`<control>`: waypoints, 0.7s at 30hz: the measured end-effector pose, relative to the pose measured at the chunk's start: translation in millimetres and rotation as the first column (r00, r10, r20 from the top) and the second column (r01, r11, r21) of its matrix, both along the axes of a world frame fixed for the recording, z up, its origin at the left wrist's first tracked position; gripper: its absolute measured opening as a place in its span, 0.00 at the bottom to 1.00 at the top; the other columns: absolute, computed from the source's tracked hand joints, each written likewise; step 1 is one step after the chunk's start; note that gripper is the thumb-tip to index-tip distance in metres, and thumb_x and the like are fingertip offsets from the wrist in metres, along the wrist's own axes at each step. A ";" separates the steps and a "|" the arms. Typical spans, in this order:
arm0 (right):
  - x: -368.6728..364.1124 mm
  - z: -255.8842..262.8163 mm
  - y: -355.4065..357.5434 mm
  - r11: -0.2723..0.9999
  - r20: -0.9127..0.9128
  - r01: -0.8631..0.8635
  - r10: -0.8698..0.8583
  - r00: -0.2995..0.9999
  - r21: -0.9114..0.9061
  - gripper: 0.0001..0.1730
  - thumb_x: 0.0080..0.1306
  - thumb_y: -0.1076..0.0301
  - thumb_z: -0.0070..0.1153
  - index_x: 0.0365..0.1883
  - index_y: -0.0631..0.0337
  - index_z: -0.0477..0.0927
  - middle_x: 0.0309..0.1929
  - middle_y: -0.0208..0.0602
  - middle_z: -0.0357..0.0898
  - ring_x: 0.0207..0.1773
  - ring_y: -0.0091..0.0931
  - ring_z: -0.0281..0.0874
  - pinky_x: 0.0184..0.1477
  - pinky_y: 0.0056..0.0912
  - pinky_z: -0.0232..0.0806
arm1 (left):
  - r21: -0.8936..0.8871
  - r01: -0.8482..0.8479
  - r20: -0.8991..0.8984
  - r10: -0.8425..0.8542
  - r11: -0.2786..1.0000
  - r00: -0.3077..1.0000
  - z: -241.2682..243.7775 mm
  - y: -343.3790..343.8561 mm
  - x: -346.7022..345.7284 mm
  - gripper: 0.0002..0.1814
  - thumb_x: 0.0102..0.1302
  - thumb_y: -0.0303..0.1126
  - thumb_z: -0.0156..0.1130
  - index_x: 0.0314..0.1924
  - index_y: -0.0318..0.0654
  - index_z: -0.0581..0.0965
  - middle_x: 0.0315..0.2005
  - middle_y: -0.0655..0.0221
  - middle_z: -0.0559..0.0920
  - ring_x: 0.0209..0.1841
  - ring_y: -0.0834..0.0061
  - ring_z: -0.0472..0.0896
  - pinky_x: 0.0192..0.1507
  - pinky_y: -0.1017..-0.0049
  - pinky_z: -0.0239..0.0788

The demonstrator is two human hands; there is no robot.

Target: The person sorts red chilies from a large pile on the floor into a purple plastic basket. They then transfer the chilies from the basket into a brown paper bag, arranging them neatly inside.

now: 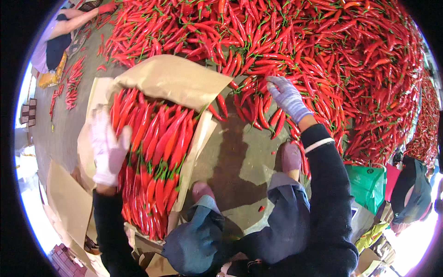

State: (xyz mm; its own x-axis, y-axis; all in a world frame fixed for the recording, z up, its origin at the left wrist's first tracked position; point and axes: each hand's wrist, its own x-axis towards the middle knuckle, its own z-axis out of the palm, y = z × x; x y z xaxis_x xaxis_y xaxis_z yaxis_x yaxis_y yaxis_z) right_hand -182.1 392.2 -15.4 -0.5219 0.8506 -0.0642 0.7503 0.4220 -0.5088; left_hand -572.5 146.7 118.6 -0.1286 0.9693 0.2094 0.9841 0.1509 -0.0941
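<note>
My left hand, in a pale knitted glove, lies flat at the left edge of a paper-lined box, its fingers straight and thumb apart. Red chili peppers lie in rows inside, green stems meeting near the middle. Brown paper is folded back at the far end. To the right, my right hand, in a striped grey-purple glove, reaches to the near edge of a large heap of loose red chili peppers. Its fingers are extended over the peppers, and its fingertips are partly unclear; I cannot tell whether it grips one.
Another person reaches toward the heap at upper left. Flat cardboard leans at lower left. A green bag stands at right, near a person in dark clothes. Loose peppers lie on the floor at left.
</note>
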 end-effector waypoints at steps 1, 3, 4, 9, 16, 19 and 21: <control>5.8 -8.6 14.8 0.999 -0.032 0.032 -0.031 0.999 0.019 0.20 0.63 0.56 0.48 0.50 0.57 0.74 0.50 0.46 0.74 0.55 0.41 0.69 0.58 0.39 0.61 | -0.008 -0.052 -0.077 0.051 0.999 0.996 16.2 15.7 1.9 0.30 0.63 0.32 0.53 0.63 0.31 0.58 0.61 0.47 0.62 0.63 0.53 0.61 0.65 0.66 0.50; 41.1 -50.6 67.2 0.981 -0.281 0.192 -0.184 0.942 0.000 0.19 0.63 0.61 0.51 0.50 0.60 0.74 0.47 0.46 0.75 0.53 0.39 0.71 0.56 0.36 0.63 | 0.041 -0.032 0.392 0.014 0.999 0.920 29.7 84.3 43.3 0.28 0.64 0.30 0.49 0.63 0.31 0.58 0.60 0.52 0.64 0.63 0.60 0.63 0.65 0.68 0.51; 31.6 -43.0 82.3 0.960 -0.434 0.267 -0.275 0.858 -0.080 0.18 0.63 0.63 0.52 0.49 0.62 0.74 0.45 0.45 0.76 0.52 0.35 0.73 0.56 0.32 0.63 | -0.034 0.042 0.682 -0.007 0.999 0.731 27.4 114.7 54.3 0.27 0.65 0.30 0.47 0.63 0.31 0.58 0.61 0.54 0.64 0.63 0.61 0.63 0.65 0.68 0.51; 1.1 -33.9 172.9 0.857 -0.240 0.515 -0.504 0.830 -0.018 0.32 0.64 0.48 0.50 0.59 0.62 0.66 0.57 0.47 0.69 0.60 0.35 0.66 0.61 0.33 0.57 | -0.450 0.116 0.880 0.418 0.885 0.225 -84.3 286.5 121.2 0.41 0.64 0.52 0.51 0.64 0.26 0.54 0.62 0.50 0.60 0.64 0.62 0.61 0.64 0.69 0.50; -7.7 -53.6 220.3 0.853 0.051 0.519 -0.521 0.852 0.047 0.49 0.55 0.32 0.48 0.61 0.66 0.61 0.58 0.56 0.66 0.61 0.51 0.60 0.62 0.44 0.56 | -0.259 -0.443 0.860 0.414 0.858 0.298 -194.0 401.5 180.5 0.59 0.48 0.60 0.64 0.64 0.21 0.49 0.62 0.42 0.59 0.66 0.55 0.57 0.65 0.69 0.49; -7.7 -60.1 204.5 0.852 -0.043 0.516 -0.521 0.853 -0.085 0.47 0.55 0.35 0.52 0.59 0.67 0.62 0.56 0.61 0.64 0.59 0.49 0.62 0.59 0.44 0.59 | -0.183 -0.398 0.889 0.324 0.899 0.324 -180.4 391.7 192.9 0.56 0.50 0.56 0.66 0.63 0.19 0.51 0.61 0.43 0.61 0.64 0.58 0.61 0.64 0.70 0.50; -1.8 -90.1 197.4 0.865 -0.463 0.321 -0.482 0.744 -0.385 0.46 0.55 0.38 0.55 0.61 0.66 0.60 0.57 0.62 0.61 0.60 0.50 0.61 0.59 0.43 0.58 | -0.169 -0.317 0.985 0.167 0.933 -0.032 -176.3 398.0 188.2 0.53 0.52 0.51 0.66 0.63 0.19 0.51 0.61 0.47 0.62 0.62 0.63 0.63 0.63 0.72 0.51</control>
State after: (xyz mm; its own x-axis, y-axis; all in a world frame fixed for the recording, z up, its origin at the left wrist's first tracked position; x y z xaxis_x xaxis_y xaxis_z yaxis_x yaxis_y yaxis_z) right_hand -183.9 589.6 -105.5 -0.1524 0.9788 -0.1367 0.3954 -0.0664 -0.9161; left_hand -384.3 544.8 -57.7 -0.5015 0.8166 -0.2858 0.0095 0.3355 0.9420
